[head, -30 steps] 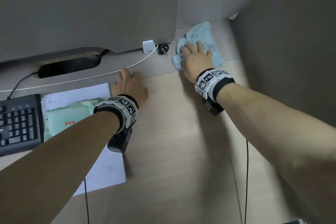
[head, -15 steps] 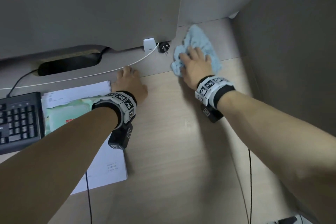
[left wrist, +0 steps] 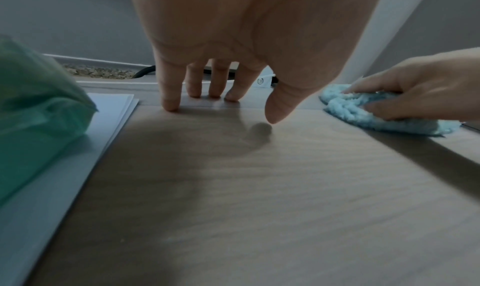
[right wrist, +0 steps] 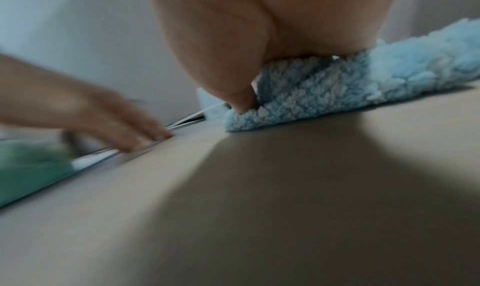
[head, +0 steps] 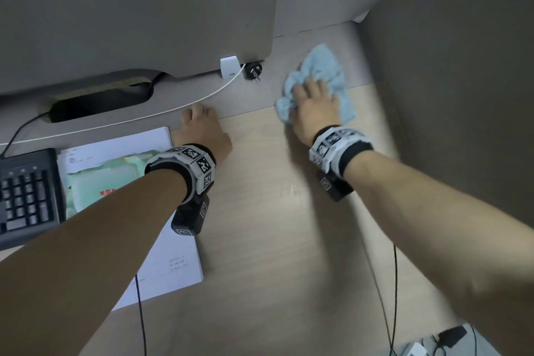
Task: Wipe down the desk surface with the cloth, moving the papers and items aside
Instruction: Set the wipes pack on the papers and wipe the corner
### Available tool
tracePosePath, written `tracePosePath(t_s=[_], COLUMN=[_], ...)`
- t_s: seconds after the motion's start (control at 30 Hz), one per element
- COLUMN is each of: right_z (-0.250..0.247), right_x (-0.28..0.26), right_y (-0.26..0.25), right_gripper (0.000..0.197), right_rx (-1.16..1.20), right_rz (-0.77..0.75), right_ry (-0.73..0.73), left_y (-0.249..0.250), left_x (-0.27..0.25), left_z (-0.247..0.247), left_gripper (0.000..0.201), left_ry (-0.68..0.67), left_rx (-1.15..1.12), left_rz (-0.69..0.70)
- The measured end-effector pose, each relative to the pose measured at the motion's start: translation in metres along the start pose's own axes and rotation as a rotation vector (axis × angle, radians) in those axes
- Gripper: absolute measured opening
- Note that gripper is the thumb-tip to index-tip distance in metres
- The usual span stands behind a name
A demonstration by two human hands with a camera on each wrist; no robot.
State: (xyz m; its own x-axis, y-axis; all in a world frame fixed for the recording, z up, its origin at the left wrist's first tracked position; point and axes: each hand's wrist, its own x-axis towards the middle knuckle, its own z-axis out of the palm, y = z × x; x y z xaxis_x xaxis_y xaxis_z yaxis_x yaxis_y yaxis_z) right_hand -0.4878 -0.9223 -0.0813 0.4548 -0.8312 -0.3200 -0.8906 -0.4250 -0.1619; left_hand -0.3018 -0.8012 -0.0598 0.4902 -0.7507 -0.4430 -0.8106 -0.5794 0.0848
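A fluffy light-blue cloth (head: pixel 332 66) (left wrist: pixel 384 122) (right wrist: pixel 363 81) lies on the wooden desk (head: pixel 274 240) near the back right corner. My right hand (head: pixel 312 95) (left wrist: pixel 415 89) (right wrist: pixel 246 44) presses flat on it, fingers spread over the top and the thumb dug into a fold. My left hand (head: pixel 202 130) (left wrist: pixel 218 81) (right wrist: pixel 103 114) rests its straight fingertips on the desk and holds nothing. It sits just right of the far corner of a stack of white papers (head: pixel 179 269) (left wrist: pixel 78 146). A green packet (head: pixel 101 179) (left wrist: pixel 31 116) lies on the papers.
A black keyboard (head: pixel 26 196) sits left of the papers. A white cable (head: pixel 173 113) runs along the back to a white adapter (head: pixel 229 66), with a black plug (head: pixel 254 71) beside it. A grey panel (head: pixel 144 9) overhangs the back; a wall (head: pixel 462 66) bounds the right.
My right hand has drawn the cloth a little toward me from the back corner. The left hand has stayed where it was beside the papers.
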Motion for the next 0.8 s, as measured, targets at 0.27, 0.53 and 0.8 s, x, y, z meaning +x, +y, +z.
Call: tracePosePath(t_s=[0.27, 0.53, 0.8], right_z=[0.01, 0.04, 0.066], right_x=[-0.037, -0.097, -0.168], right_y=[0.052, -0.034, 0.004], right_gripper=[0.057, 0.064, 0.062], right_rx=[0.088, 0.029, 0.132], right_rz=[-0.014, -0.095, 0.061], right_ry=[0.063, -0.02, 0.038], left_y=[-0.008, -0.023, -0.03], left_x=[-0.001, -0.01, -0.046], left_z=[-0.005, -0.006, 0.008], left_gripper=[0.043, 0.056, 0.047], left_ry=[-0.021, -0.104, -0.153], left_rx=[0.02, 0.022, 0.041], left_rz=[0.041, 0.16, 0.281])
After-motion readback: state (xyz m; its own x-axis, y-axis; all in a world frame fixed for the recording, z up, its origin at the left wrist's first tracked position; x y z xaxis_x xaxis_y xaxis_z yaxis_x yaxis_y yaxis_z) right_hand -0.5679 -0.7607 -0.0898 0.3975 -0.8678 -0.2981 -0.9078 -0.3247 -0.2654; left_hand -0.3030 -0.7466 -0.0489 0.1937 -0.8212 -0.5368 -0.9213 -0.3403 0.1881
